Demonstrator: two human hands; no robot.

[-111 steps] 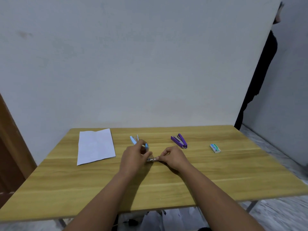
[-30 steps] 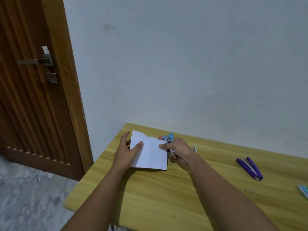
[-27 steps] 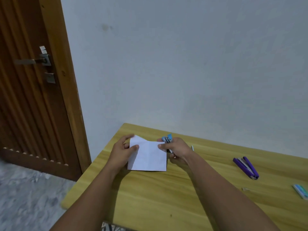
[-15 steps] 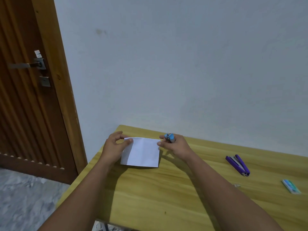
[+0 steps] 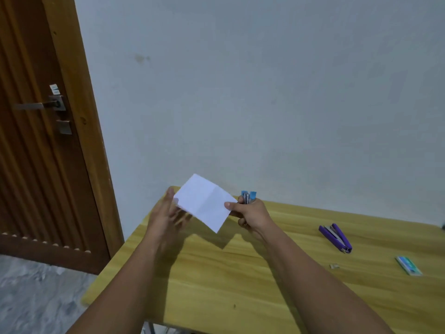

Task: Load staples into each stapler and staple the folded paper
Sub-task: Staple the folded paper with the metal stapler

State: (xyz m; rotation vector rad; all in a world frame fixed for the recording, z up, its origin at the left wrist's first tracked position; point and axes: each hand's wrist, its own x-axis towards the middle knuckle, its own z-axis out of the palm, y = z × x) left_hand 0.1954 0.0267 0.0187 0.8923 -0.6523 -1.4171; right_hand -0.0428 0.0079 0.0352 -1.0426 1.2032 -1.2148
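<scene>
A folded white paper (image 5: 204,203) is raised above the far left corner of the wooden table (image 5: 240,285), tilted. My left hand (image 5: 166,218) holds its left edge, fingers underneath. My right hand (image 5: 250,215) grips a blue stapler (image 5: 249,196) upright, and its thumb pinches the paper's right corner. A purple stapler (image 5: 336,238) lies opened on the table to the right. Beyond it a small green-and-white staple box (image 5: 408,265) lies near the right edge of the view.
A short loose strip of staples (image 5: 334,266) lies in front of the purple stapler. A brown wooden door (image 5: 36,165) with a metal handle (image 5: 41,106) stands to the left of the table. A plain wall runs behind the table.
The paper was flat on the table half a second ago and is now lifted and tilted between both hands. The blue stapler stays in my right hand.
</scene>
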